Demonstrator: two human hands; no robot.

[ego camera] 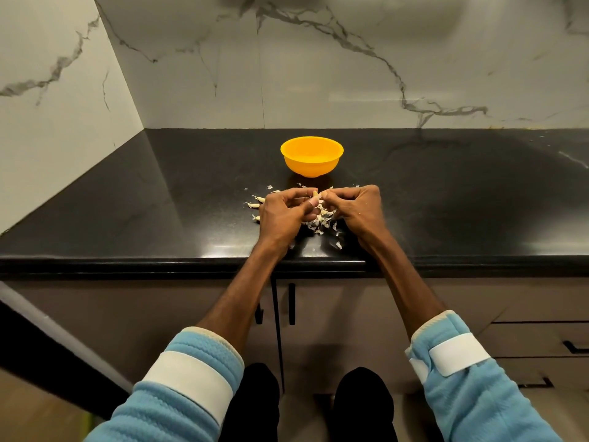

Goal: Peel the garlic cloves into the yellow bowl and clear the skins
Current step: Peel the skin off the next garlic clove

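Left hand (280, 215) and right hand (357, 207) both pinch one clove (315, 194) at their curled fingertips, just above the skins (322, 222) on the counter (159, 202). Its long axis points roughly towards the bowl (311, 158).

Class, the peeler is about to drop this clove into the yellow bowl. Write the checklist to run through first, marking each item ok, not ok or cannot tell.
1. Grip on the garlic clove, pinched by left hand and right hand: ok.
2. Clove fully bare of skin: cannot tell, fingers cover most of it.
3. The yellow bowl upright beyond the hands, path open: ok.
4. Bowl's contents: cannot tell, its bottom is hidden.
5. The skins cleared from the countertop: not ok, they lie heaped under the hands.
6. Other cloves done: not ok, what look like loose cloves lie beside the left hand.
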